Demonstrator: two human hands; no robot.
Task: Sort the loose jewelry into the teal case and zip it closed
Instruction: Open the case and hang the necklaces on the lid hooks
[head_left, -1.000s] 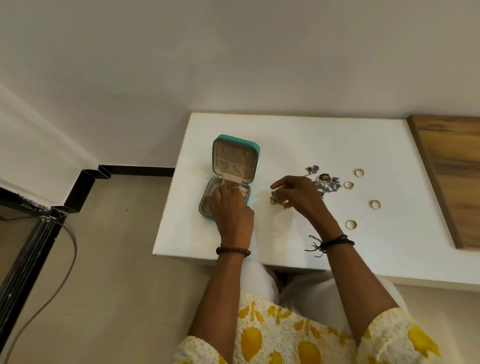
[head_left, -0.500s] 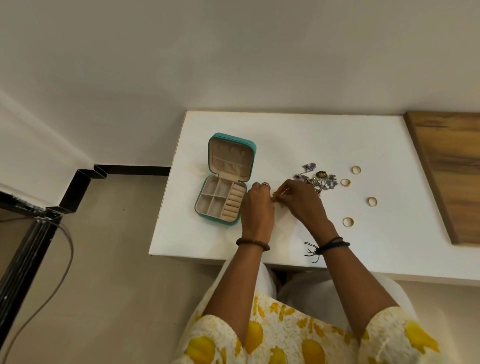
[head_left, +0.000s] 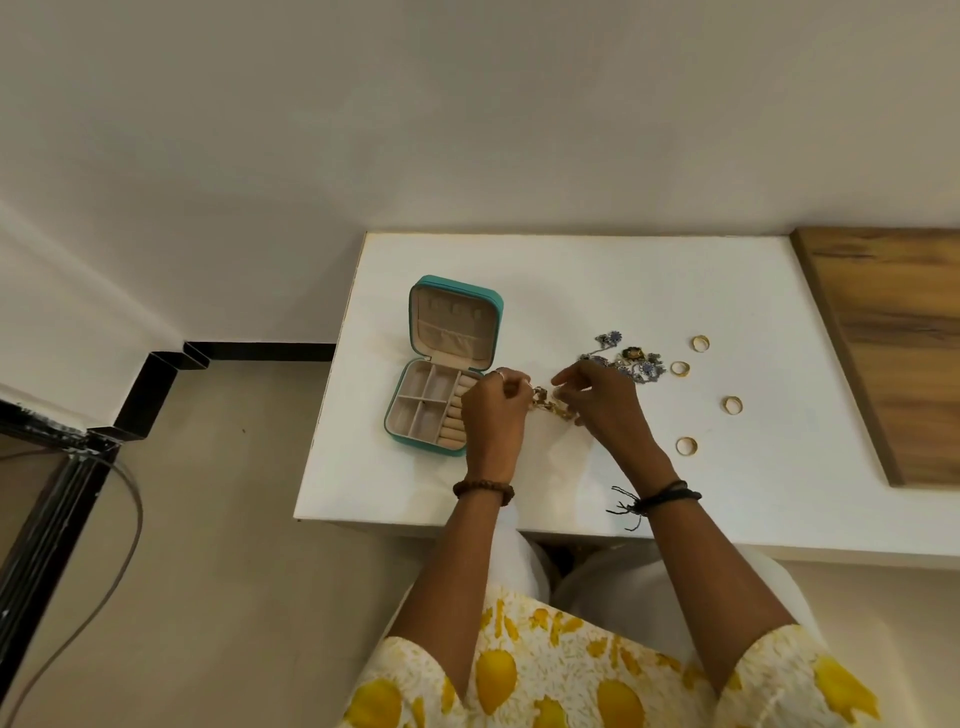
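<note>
Fingers (head_left: 511, 387) of the left hand (head_left: 491, 415) are bunched and pinch one end of a gold chain (head_left: 551, 406); those of the right hand (head_left: 605, 402) pinch its other end, index raised. Chain hangs between both hands, just above the white counter (head_left: 597, 291). Teal case (head_left: 441, 364) lies open at 9 o'clock from the left hand, lid upright, compartments exposed, its right edge partly hidden by that hand. Mixed jewelry pile (head_left: 631, 358) sits at 1 o'clock from the right hand, touching or just beside its knuckles. Four gold rings (head_left: 687, 445) lie scattered at 3 o'clock, apart from the hand.
</note>
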